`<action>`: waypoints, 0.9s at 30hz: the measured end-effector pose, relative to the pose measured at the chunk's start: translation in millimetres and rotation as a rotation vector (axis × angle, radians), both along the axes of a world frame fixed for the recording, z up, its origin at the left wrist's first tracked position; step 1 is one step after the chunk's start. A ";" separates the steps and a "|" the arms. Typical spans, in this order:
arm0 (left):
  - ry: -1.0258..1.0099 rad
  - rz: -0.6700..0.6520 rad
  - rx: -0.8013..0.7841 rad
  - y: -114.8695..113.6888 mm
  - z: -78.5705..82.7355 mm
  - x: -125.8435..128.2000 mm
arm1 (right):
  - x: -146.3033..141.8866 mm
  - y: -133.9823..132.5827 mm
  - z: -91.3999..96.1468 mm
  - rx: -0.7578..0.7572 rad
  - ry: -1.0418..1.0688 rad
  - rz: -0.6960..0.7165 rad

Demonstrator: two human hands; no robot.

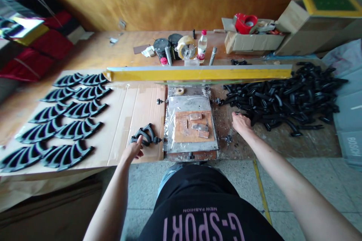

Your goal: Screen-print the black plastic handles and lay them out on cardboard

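Left hand (132, 151): at the black curved parts (152, 133) on the cardboard sheet (124, 101), one finger extended over them. Right hand (242, 123): at the left edge of the black part pile (278, 99), fingers bent. Grip of either hand: cannot be determined

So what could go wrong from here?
1. The nearest fanned black parts lie close to the front edge of the cardboard; a stray forearm might knock them off.
2. The right hand is at the edge of a jumbled pile of black pieces; pieces could snag or slide.
3. The bottle stands close behind the yellow bar; a bump might tip it.
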State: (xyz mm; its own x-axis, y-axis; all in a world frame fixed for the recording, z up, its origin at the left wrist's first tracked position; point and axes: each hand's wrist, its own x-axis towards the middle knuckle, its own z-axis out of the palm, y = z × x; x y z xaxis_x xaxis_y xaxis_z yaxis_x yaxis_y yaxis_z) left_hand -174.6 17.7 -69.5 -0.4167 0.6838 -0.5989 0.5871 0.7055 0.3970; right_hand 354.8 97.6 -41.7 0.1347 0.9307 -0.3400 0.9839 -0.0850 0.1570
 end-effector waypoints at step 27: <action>-0.109 -0.053 0.326 -1.6 48.5 26.5 | 6.4 16.3 -1.2 -0.002 -0.048 -0.048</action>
State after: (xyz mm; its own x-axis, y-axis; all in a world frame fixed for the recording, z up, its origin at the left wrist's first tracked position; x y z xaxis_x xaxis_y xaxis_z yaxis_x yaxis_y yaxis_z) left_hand -148.1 16.0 -21.0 -0.3210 0.8657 -0.3840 0.5614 0.5005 0.6590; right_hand 361.2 113.9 -42.9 0.1954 0.9221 -0.3341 0.9701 -0.1316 0.2041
